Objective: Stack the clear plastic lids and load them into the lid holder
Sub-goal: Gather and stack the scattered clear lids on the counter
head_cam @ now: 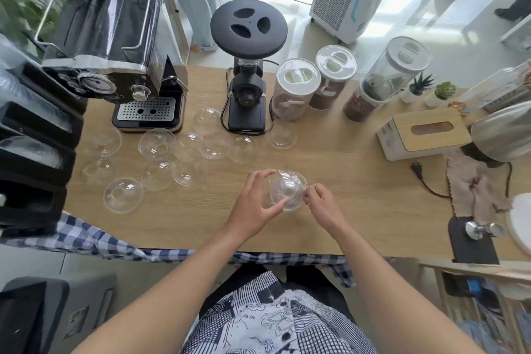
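My left hand (258, 204) cups the domed lid stack (287, 190) mid-worktop (330, 152), right hand (321, 204) pinching its rim; squeeze unevenly and these slick lids could pop apart, scattering toward the loose lids (186, 152) far left.

clear domed lids (156, 144) scattered on table (330, 158)

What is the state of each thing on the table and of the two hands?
left hand: gripping the held lids
right hand: pinching the rim of the held lids
held lids: dome up, off the table
loose lids: scattered singly, unstacked
lid holder: some lids in its slots
canisters: closed, partly filled
tissue box: slot empty
power plug: unplugged, lying on the table
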Demonstrator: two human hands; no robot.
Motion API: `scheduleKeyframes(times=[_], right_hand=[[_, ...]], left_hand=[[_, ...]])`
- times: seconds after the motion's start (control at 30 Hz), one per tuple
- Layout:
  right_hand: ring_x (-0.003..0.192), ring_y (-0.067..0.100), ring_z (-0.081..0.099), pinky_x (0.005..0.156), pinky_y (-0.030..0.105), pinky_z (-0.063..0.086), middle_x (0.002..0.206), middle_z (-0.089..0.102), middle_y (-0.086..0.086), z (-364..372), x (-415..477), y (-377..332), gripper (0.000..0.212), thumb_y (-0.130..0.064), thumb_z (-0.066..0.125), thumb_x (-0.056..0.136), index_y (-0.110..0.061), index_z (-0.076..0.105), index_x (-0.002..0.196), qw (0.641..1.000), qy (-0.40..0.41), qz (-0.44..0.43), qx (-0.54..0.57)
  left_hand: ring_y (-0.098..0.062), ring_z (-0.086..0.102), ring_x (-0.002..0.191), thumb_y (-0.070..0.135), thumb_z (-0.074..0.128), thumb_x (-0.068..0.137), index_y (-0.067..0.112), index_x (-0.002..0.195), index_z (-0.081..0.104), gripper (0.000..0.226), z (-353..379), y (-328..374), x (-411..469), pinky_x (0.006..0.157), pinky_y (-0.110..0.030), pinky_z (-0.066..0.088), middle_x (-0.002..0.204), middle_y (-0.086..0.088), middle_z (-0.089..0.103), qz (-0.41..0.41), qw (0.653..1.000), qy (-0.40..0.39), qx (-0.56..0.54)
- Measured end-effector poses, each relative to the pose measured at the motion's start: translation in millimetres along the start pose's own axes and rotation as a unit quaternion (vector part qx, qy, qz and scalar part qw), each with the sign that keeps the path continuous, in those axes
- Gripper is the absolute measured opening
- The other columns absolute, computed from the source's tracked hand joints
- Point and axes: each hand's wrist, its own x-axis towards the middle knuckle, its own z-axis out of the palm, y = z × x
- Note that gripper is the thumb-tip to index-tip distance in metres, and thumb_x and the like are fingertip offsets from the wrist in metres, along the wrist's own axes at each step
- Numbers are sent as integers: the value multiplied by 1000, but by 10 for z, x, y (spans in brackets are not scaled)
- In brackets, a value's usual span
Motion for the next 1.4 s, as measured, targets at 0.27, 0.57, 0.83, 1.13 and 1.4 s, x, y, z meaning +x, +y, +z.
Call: scheduleKeyframes(times=[0.27,0.57,0.83,1.13,1.4], right_hand=[[94,20,71,72,30,49,106,76,5,68,-34,100,20,-39,61,112,-21,65,103,999,2,-10,-50],[123,19,72,103,50,64,143,67,-6,106,-44,-15,60,-71,50,109,-28,55,151,999,-10,25,45],[132,19,70,115,56,57,150,68,-5,123,-65,-142,68,-72,48,110,-30,53,163,999,-25,6,32],[112,-1,66,89,23,50,141,70,-3,-34,80,-161,58,-55,49,117,-16,54,159,1000,17,1,20],[144,25,56,124,47,45,156,58,13,-464,513,-371,54,-42,61,113,-10,56,156,996,42,-43,-59]], left_hand=[[-7,58,133,40,89,93,39,155,50,73,130,-54,59,111,-31,54,153,14,50,-8,1000,-28,9],[-10,49,147,34,89,93,49,157,47,78,209,-120,152,120,-36,43,167,11,43,-27,998,-51,21],[-3,48,142,33,90,92,53,162,40,89,279,-145,178,111,-19,41,161,17,46,-68,996,-47,-24],[-2,51,136,37,91,91,37,168,42,91,424,-15,334,105,-16,46,153,18,50,-92,994,-53,-22],[-1,43,143,53,89,90,41,174,28,104,416,202,479,117,-32,43,170,16,36,-103,992,-69,-5]])
